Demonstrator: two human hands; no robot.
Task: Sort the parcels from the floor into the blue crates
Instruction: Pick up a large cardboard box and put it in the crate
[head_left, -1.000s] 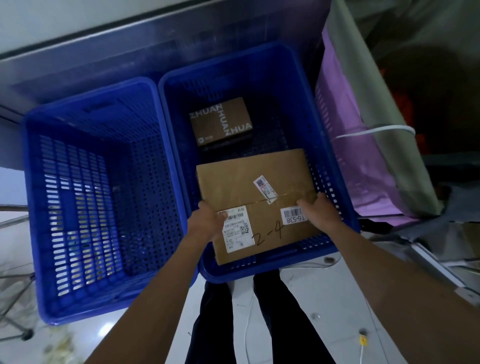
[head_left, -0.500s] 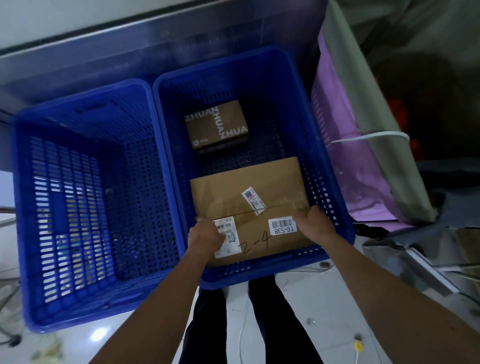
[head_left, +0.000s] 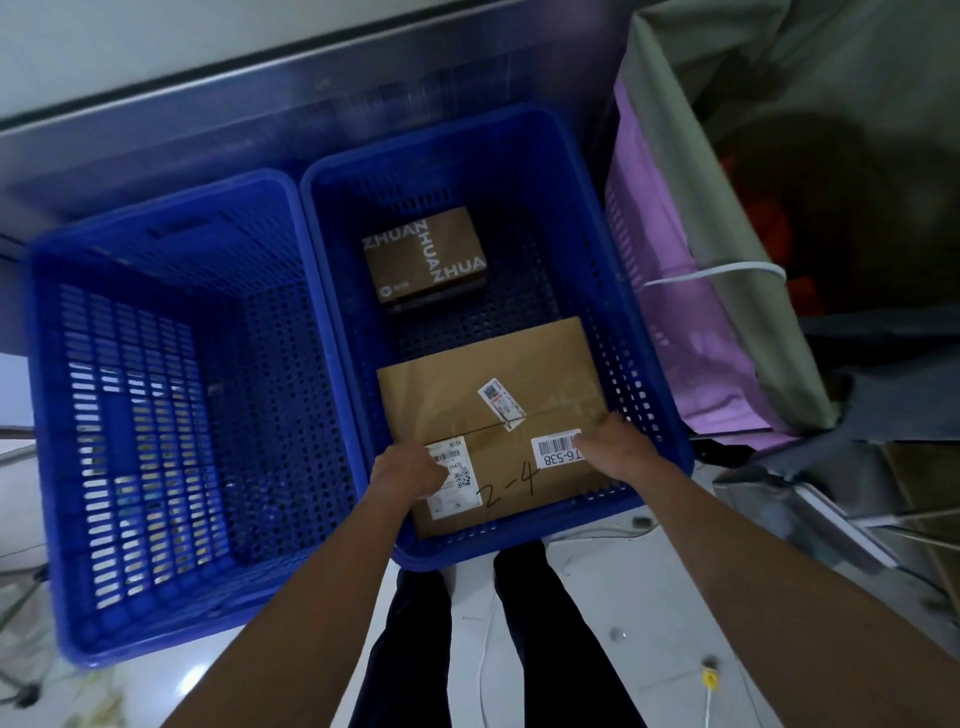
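Parcel (head_left: 493, 410): flat rectangular carton of plain brown cardboard, matte, with a taped seam across the top face.
- White shipping label (head_left: 460, 480) with a QR code at the near-left corner.
- White barcode sticker (head_left: 555, 451) reading "T6-538" to the right.
- Small slanted sticker (head_left: 501, 402) sits over the seam.
- "2-4" is handwritten in black marker between the two labels.

Location: inside the right blue crate (head_left: 670, 452), in the near half and close to the near wall. A small brown box (head_left: 426, 257) printed "ZHUAN" lies on the crate bottom at the far end, apart from the parcel.

Crates: rigid blue plastic with perforated bottoms, slotted walls and rounded rims. The left blue crate (head_left: 130, 441) stands just beside the right one, rims touching.

Hands:
- Left hand (head_left: 405, 470) grips the parcel's near-left edge, fingers curled over the shipping label.
- Right hand (head_left: 618, 449) grips the right edge, thumb on top touching the barcode sticker. The remaining fingers are hidden past the edge.

Right of the crates is a purple bag (head_left: 670, 312) of thin glossy film. The floor (head_left: 597, 623) is pale and smooth.
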